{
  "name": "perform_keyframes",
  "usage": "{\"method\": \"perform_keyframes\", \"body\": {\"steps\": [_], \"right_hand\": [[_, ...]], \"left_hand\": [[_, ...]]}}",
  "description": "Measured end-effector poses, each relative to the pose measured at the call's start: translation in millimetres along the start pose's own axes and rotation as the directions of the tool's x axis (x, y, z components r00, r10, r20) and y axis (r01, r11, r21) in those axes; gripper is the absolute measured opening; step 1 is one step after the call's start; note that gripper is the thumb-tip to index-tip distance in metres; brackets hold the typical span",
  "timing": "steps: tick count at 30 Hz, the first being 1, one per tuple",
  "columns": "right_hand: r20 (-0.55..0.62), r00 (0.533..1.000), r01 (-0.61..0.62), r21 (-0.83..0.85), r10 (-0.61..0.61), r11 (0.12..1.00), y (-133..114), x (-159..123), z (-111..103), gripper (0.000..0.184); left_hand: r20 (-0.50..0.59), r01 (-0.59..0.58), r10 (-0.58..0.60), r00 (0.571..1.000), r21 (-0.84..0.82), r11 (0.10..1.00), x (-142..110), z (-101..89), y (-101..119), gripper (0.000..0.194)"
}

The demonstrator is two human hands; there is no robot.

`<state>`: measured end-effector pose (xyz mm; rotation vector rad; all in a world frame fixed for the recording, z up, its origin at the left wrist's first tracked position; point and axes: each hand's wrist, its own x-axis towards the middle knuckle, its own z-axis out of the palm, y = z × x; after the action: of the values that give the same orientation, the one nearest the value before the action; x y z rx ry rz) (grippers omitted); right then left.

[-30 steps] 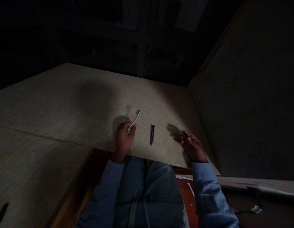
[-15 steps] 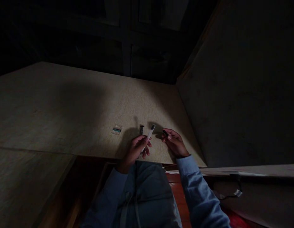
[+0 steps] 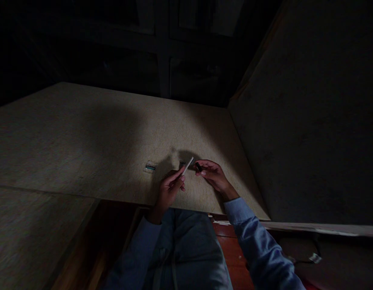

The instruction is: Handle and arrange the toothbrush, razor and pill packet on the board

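My left hand point(image 3: 171, 186) is closed on a slim white stick point(image 3: 188, 165), which slants up and to the right out of the fingers. Close by on the right, my right hand point(image 3: 215, 176) pinches a small black piece point(image 3: 198, 166) between thumb and fingers. A short gap separates that piece from the stick's tip. Partly hidden behind the left fingers, a dark object point(image 3: 182, 164) lies on the table. Left of this hand lies a small clear packet point(image 3: 150, 167) with a dark green strip in it. The dim light hides the exact kind of these things.
The pale, speckled tabletop point(image 3: 114, 149) meets a dark upright panel point(image 3: 310, 121) on the right. Dark framed panes point(image 3: 192, 76) stand beyond its far edge. Below the table at right, a dark cable with a white tag point(image 3: 314, 257) shows.
My right hand has moved left, bringing the black piece closer to the white stick. The stick has turned in my left hand, showing a thinner side. The view has shifted slightly.
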<state>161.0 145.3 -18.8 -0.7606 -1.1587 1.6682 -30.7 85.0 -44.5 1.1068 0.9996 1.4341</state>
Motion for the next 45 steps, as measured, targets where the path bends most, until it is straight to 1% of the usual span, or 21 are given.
{"method": "perform_keyframes", "body": {"steps": [2,5,10,15,20,28,32,36,39,41,45], "right_hand": [[0.007,1.0,-0.004,-0.014,0.004,1.0,3,8,-1,0.038],[0.011,1.0,-0.016,-0.027,0.016,1.0,8,13,-4,0.039],[-0.051,0.999,-0.011,-0.018,0.01,1.0,12,12,-10,0.039],[-0.057,0.998,-0.02,-0.003,0.02,1.0,11,10,-12,0.038],[-0.047,0.999,-0.016,-0.022,0.015,1.0,10,8,-14,0.038],[-0.044,0.999,-0.032,0.002,0.032,1.0,9,8,-14,0.041],[-0.042,0.999,-0.007,-0.021,0.006,1.0,10,7,-15,0.039],[-0.041,0.999,0.014,-0.031,-0.015,0.999,11,7,-17,0.039],[-0.05,0.999,0.012,-0.03,-0.013,0.999,12,7,-18,0.039],[-0.052,0.999,0.004,-0.02,-0.005,1.0,13,7,-18,0.039],[-0.018,1.0,-0.015,0.011,0.015,1.0,12,7,-17,0.039]], "left_hand": [[-0.003,-0.003,0.004,1.0,0.016,1.0,-1,0.6,-4,0.046],[0.007,0.025,-0.025,1.0,0.014,1.0,-2,1.6,-8,0.05],[0.046,0.062,-0.066,0.997,0.086,0.994,-5,0.7,-6,0.05],[0.085,0.063,-0.074,0.994,0.118,0.991,-6,-1.0,-3,0.048],[0.125,0.029,-0.044,0.991,0.12,0.992,-6,-1.5,-1,0.046],[0.177,0.044,-0.062,0.982,0.107,0.993,-6,-3.2,3,0.048],[0.218,0.066,-0.087,0.972,0.102,0.993,-6,-2.7,7,0.048],[0.238,0.1,-0.121,0.964,0.097,0.99,-6,-3.6,9,0.049],[0.235,0.126,-0.144,0.961,0.092,0.988,-7,-4.3,7,0.052],[0.204,0.109,-0.128,0.971,0.103,0.989,-7,-3.7,4,0.052],[0.08,-0.011,-0.004,0.997,0.183,0.983,-7,0.2,1,0.044]]}}
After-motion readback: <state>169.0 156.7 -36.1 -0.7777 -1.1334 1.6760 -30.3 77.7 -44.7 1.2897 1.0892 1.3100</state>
